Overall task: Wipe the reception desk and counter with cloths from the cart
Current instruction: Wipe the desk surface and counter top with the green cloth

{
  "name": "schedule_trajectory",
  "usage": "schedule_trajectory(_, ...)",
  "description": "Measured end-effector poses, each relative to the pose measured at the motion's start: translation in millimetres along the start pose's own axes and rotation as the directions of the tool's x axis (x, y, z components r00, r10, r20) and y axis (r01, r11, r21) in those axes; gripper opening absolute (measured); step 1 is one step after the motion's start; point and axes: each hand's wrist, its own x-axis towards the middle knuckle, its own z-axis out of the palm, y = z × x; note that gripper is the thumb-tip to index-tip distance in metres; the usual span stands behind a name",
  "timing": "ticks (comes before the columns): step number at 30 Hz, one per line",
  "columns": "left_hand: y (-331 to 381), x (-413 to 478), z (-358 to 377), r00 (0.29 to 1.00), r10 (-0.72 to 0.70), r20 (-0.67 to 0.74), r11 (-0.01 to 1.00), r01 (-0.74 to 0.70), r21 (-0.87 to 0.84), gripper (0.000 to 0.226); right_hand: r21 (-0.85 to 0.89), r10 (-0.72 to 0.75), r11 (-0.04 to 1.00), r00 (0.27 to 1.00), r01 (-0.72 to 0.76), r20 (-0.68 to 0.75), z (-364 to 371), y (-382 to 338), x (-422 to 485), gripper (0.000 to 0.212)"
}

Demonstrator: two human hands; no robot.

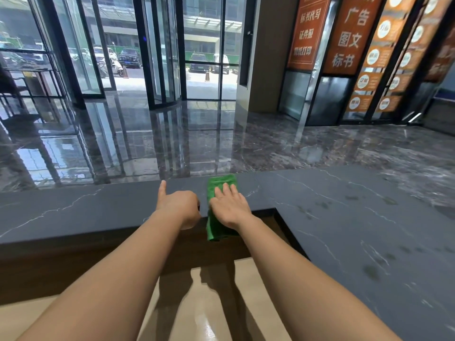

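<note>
under the right hand (230, 207): green cloth (217, 183), fingers straight and flat on it, pressing it onto the dark veined counter (344, 217). the cloth's near end hangs over the counter edge. just left of it, the left hand (181, 207) is a fist resting on that same edge, one digit stuck out forward. beyond both i see glossy marble floor (221, 143), glass doors (204, 57), and orange signs (349, 33) off to the right.

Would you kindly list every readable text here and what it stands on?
"标书代写", "证件照": left orange banner; its third line is blurred.
"广告", "图文", "标书": second orange banner.
Round labels on the further panels: too blurred to read.
Car plates outside: too small.
Green cloth: no text.
</note>
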Motion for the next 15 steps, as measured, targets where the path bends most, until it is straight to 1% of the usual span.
schedule_trajectory(1, 0, 0, 0, 1.0, -0.006, 0.007, 1.0, 0.006, 0.002, 0.033, 0.016, -0.036, 0.999, 0.999, 0.036, 0.023, 2, -8, 1, 0.058)
schedule_trajectory(3, 2, 0, 0, 1.0, -0.012, 0.016, 1.0, 0.012, 0.019, 0.031, -0.006, -0.115, 0.993, 0.992, 0.116, 0.059, 4, -15, 2, 0.061)
schedule_trajectory(6, 6, 0, -3, 1.0, -0.013, 0.019, 0.997, 0.012, 0.071, 0.03, -0.095, -0.209, 0.971, 0.974, 0.217, 0.09, -4, -2, 0, 0.069)
schedule_trajectory(8, 9, -2, -3, 0.999, -0.012, 0.03, 0.992, 0.008, 0.122, 0.031, -0.18, -0.241, 0.95, 0.965, 0.257, 0.106, -10, 13, -4, 0.072)
schedule_trajectory(12, 12, -4, 1, 0.999, -0.003, 0.038, 0.987, -0.004, 0.162, 0.028, -0.292, -0.196, 0.931, 0.975, 0.218, 0.105, -19, 39, -14, 0.077)
schedule_trajectory(15, 11, -5, 7, 0.999, 0.004, 0.034, 0.982, -0.01, 0.188, 0.039, -0.349, -0.117, 0.925, 0.987, 0.147, 0.107, -28, 58, -21, 0.078)
